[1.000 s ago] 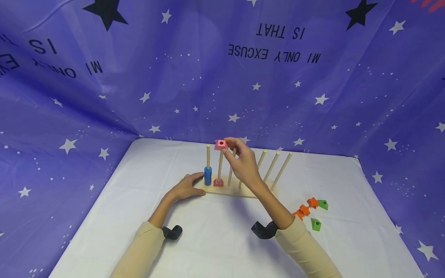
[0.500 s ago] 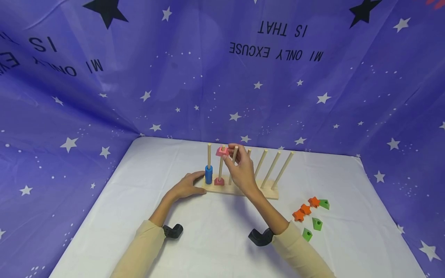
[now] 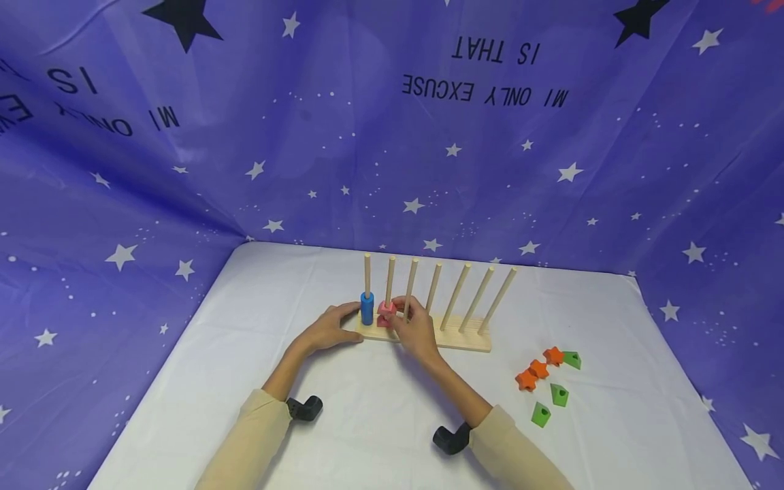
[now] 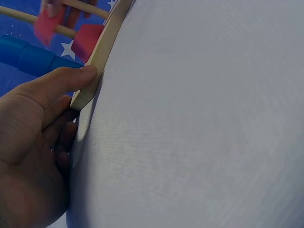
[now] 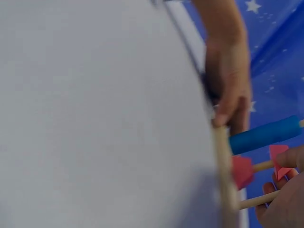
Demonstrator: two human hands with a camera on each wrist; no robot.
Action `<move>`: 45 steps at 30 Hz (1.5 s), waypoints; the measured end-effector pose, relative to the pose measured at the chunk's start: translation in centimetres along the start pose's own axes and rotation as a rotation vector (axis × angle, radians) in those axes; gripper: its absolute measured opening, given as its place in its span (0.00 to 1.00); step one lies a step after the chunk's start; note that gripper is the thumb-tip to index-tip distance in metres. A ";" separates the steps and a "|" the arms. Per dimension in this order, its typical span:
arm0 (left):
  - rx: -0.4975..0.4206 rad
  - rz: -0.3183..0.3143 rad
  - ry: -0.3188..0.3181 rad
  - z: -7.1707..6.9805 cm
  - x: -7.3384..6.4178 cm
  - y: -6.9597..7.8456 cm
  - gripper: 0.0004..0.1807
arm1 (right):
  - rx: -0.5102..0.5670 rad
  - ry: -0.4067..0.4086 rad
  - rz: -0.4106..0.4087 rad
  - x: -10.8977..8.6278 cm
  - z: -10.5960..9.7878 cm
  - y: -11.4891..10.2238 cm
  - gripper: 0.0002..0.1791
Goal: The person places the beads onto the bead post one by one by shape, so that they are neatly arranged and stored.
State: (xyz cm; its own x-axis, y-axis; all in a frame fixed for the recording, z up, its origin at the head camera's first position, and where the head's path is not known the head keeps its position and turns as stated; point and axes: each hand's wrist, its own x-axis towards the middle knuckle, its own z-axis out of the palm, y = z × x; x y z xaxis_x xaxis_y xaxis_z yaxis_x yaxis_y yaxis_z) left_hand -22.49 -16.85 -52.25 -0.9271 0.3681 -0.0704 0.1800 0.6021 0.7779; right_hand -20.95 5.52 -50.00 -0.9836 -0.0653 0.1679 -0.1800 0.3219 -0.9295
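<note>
A wooden peg stand (image 3: 462,339) has several upright pegs along its base. My left hand (image 3: 329,329) grips the left end of the base, thumb on the near edge and fingers behind, as the left wrist view shows. My right hand (image 3: 419,335) pinches a pink trapezoid block (image 5: 279,161) that is threaded on the second peg from the left. Just below it, a second pink block (image 4: 87,42) sits on the base; in the right wrist view a gap shows between the two. Blue cylinders (image 3: 367,309) are stacked on the leftmost peg, beside my left hand.
Several orange star blocks (image 3: 538,369) lie on the white tabletop (image 3: 367,435) right of the stand, with green triangular blocks (image 3: 559,395) close by. A purple star-printed cloth (image 3: 343,136) hangs behind and at both sides. Black wrist mounts (image 3: 451,440) stick out from my forearms.
My right hand has brought the pink block onto the top of the second peg and down it, close to the lower pink block. The left hand has stayed on the stand.
</note>
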 end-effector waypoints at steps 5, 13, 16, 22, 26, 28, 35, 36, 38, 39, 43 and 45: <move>0.002 0.004 -0.002 0.1 0.0 0.0 0.43 | -0.017 -0.010 0.006 -0.3 0.5 1.6 0.14; 0.007 -0.004 0.001 0.3 0.1 -0.2 0.43 | -0.056 -0.111 0.017 -1.0 -0.8 1.7 0.21; 0.010 -0.013 0.001 0.3 -0.1 -0.2 0.43 | -0.046 -0.204 0.035 -1.8 -2.5 1.1 0.27; -0.016 -0.038 0.015 0.3 -0.3 -0.3 0.43 | -0.020 -0.254 0.020 -3.8 -7.0 0.5 0.23; -0.019 -0.032 0.010 0.4 -0.2 -0.4 0.44 | -0.112 -0.200 -0.051 -5.3 -10.3 0.3 0.17; -0.021 -0.032 0.008 0.4 -0.2 -0.4 0.44 | -0.159 -0.162 -0.068 -6.3 -12.0 0.3 0.15; -0.020 -0.032 0.010 0.3 -0.1 -0.3 0.44 | -0.279 -0.004 0.011 -10.4 -17.0 0.8 0.09; -0.019 -0.032 0.011 0.3 -0.1 -0.3 0.44 | -0.305 0.021 0.032 -11.0 -17.6 0.9 0.09; -0.015 -0.031 0.011 0.2 -0.1 -0.3 0.44 | -0.363 0.076 0.063 -12.3 -18.6 1.3 0.09; -0.012 -0.029 0.011 0.2 -0.1 -0.3 0.44 | -0.390 0.101 0.071 -12.9 -19.1 1.5 0.09; -0.011 -0.024 0.009 0.2 0.0 -0.1 0.44 | -0.469 0.180 0.158 -15.0 -20.8 2.5 0.11; -0.013 -0.025 0.009 0.3 0.0 -0.1 0.44 | -0.482 0.200 0.244 -15.7 -21.5 2.9 0.13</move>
State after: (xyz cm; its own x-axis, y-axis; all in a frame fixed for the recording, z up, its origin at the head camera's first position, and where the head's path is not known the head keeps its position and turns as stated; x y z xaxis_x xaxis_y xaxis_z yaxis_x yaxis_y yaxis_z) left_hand -22.47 -16.73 -52.53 -0.9342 0.3465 -0.0848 0.1521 0.6021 0.7838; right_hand -6.17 27.75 -48.27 -0.9707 0.2300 0.0699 0.1158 0.7025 -0.7022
